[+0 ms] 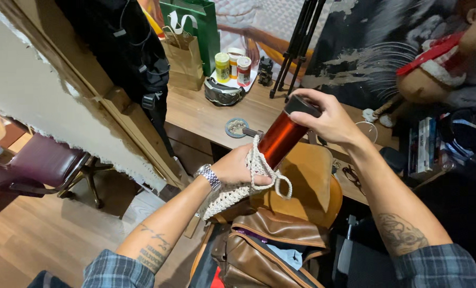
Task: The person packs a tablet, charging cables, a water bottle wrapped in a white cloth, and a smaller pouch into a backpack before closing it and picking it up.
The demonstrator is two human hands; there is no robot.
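Between hands: copper flask [280,137], right hand [328,120] clasping cap, left hand [237,168] pinching crochet sleeve [248,181].

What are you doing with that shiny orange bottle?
The right hand grips the dark cap end of a copper-orange bottle, held tilted. The left hand holds a cream crocheted net around the bottle's lower end. Below them sits an open brown leather bag, beside a wooden desk.
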